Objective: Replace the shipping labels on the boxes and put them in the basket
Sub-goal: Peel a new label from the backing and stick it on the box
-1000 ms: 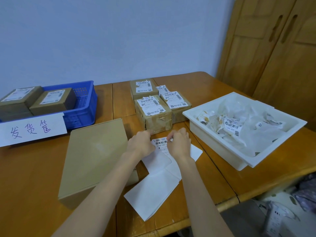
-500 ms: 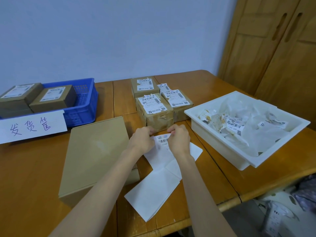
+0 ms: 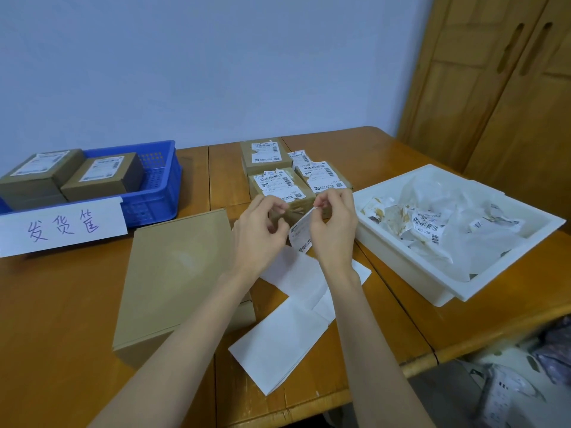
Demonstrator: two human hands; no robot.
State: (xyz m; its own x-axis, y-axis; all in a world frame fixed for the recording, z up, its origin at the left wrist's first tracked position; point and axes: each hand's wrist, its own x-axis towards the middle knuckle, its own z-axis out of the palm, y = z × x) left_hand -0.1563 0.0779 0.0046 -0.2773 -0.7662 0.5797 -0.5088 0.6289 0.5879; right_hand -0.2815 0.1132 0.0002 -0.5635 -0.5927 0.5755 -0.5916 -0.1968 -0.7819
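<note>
Label (image 3: pixel 301 234): thin white printed paper, held raised above the table centre, partly hidden by both hands.
Right hand (image 3: pixel 332 230): top edge pinched.
Left hand (image 3: pixel 259 230): fingers curled at the label; grip not discernible.
Boxes (image 3: pixel 282 183): brown cardboard, torn labels, far centre.
Basket (image 3: pixel 154 183): blue perforated plastic, far left, cut off.

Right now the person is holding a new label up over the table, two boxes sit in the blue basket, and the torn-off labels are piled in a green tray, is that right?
Not quite: the head view shows the tray holding the torn-off labels is white, not green. The rest stands: both hands hold the new label above the table, and two boxes sit in the blue basket.
</note>
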